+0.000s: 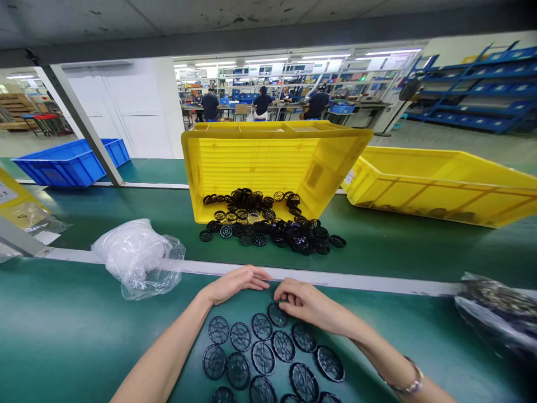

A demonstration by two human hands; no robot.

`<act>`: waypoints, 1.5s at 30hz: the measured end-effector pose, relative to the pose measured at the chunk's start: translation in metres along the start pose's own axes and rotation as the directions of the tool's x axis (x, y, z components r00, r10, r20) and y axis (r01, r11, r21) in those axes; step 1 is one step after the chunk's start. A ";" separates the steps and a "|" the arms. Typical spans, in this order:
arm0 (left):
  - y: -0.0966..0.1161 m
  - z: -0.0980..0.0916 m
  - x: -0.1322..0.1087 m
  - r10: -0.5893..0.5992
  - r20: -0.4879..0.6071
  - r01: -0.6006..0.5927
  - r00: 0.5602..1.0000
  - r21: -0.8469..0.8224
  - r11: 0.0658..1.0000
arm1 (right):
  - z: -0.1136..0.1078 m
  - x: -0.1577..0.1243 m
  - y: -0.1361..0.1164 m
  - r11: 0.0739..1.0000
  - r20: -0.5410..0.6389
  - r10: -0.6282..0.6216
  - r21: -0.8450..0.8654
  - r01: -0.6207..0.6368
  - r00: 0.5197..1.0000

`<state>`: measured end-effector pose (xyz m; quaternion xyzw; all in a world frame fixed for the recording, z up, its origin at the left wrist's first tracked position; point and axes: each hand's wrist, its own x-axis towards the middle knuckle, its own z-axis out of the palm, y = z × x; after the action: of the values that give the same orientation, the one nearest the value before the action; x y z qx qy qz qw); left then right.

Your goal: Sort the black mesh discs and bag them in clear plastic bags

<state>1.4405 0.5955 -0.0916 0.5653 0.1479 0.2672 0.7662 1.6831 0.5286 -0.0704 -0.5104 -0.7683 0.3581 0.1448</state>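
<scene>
Several round black mesh discs point(263, 358) lie spread in rows on the green bench mat point(84, 319) right below my hands. My left hand point(237, 284) rests flat at the mat's far edge, against a white strip point(319, 281), and holds nothing. My right hand point(304, 299) sits just to its right, with curled fingers over the top edge of one disc point(277, 314). Whether those fingers grip that disc is hard to tell. The lowest discs are cut off by the bottom of the picture.
A tilted yellow crate point(255, 168) spills a heap of black discs point(268, 232) onto a green conveyor belt point(390, 246). A second yellow crate point(440, 187) lies to its right. Plastic bags point(136, 260) lie to the left, and a blue crate point(71, 162) stands behind. Several people work at far benches.
</scene>
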 end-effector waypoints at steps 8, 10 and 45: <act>0.013 0.013 -0.004 -0.212 0.426 0.109 0.880 0.253 0.961 | -0.025 0.002 -0.020 0.986 0.149 -0.147 -0.051 0.156 0.978; 0.009 0.012 -0.004 -0.205 0.403 0.137 0.892 0.190 0.972 | -0.032 0.025 -0.012 0.987 -0.042 -0.143 -0.081 0.139 0.989; -0.006 -0.013 0.012 -0.048 -0.473 -0.166 0.880 -0.401 0.901 | -0.014 0.122 0.020 0.856 -0.486 -0.104 -0.489 -0.171 0.868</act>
<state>1.4442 0.6115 -0.1005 0.3045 0.2494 0.4464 0.8036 1.6516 0.6469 -0.0920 -0.6183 -0.7631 -0.0019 0.1881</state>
